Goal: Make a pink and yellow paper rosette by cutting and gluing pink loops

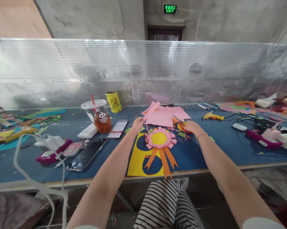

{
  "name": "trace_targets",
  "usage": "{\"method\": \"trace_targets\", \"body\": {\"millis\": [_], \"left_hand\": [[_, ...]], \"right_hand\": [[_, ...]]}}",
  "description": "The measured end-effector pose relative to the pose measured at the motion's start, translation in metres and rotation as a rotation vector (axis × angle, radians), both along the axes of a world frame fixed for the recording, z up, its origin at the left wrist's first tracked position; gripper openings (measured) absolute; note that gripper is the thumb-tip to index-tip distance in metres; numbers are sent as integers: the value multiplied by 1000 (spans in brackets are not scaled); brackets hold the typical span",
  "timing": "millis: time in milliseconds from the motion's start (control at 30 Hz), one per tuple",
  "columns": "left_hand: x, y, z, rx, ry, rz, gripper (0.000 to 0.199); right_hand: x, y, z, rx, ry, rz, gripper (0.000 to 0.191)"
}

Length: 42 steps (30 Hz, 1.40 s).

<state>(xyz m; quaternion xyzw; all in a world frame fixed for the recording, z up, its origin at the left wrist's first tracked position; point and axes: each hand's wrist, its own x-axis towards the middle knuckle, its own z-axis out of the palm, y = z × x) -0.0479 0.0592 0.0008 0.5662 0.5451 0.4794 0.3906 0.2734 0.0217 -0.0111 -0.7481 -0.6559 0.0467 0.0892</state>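
Observation:
My left hand (138,123) is closed, its fingertips at the lower end of a pink paper strip (153,110) that slants across a stack of pink paper sheets (161,117). On the right, my right hand (191,126) is closed on scissors (181,126) with orange and yellow handles, the blades pointing toward the pink sheets. Between my forearms lies a paper rosette (159,139) with a pink looped rim, a yellow middle and orange ribbon tails. Under it is a yellow sheet (133,163) with round holes cut out.
A drink cup (102,117), a phone (87,154), a tape roll (114,101) and a power strip (54,152) stand left. A yellow glue gun (213,116), another power strip (262,140) and cables lie right. A perforated metal screen (86,73) closes off the back.

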Motion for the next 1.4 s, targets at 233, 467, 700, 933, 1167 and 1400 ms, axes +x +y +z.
{"method": "trace_targets", "body": {"millis": [233, 467, 700, 933, 1167, 1400], "left_hand": [[15, -12, 11, 99, -173, -101, 9], [27, -26, 16, 75, -341, -162, 10], [38, -40, 17, 10, -287, -315, 19], [42, -47, 19, 0, -199, -449, 24], [43, -45, 15, 80, -136, -431, 25], [44, -48, 17, 91, -179, -469, 23]], "right_hand": [[-10, -5, 11, 325, 144, 113, 33], [-46, -18, 4, 347, 272, 351, 42], [-69, -26, 3, 365, 274, 423, 40], [-65, -24, 6, 331, 443, 437, 36], [-69, -27, 10, 235, 440, 497, 18], [-71, -27, 10, 256, 455, 497, 22]]}}
